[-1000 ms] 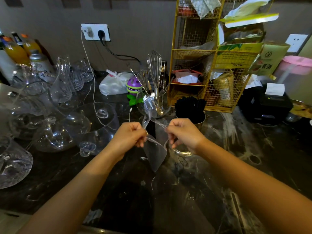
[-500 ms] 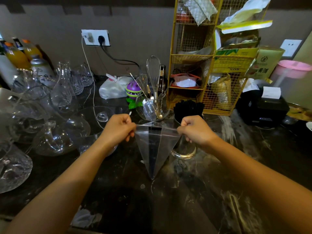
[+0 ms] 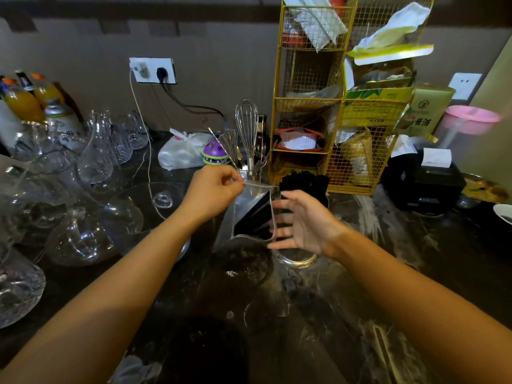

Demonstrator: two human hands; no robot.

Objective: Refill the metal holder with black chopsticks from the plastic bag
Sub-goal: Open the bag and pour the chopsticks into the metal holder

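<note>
My left hand pinches the top edge of a clear plastic bag that hangs above the dark counter, with black chopsticks showing through it. My right hand is beside the bag's right edge, fingers spread and blurred, holding nothing that I can see. Behind that hand stands the metal holder, its shiny base visible below my palm. A bunch of black chopsticks sticks up out of it.
A glass jar with a whisk and cutlery stands just behind the bag. A yellow wire rack rises at the back right, a black receipt printer beside it. Glass carafes and cups crowd the left side. A white bag lies near the wall.
My right hand has let go of the bag and opened. My left hand lifted its edge higher, so the bag now hangs from that hand alone.
</note>
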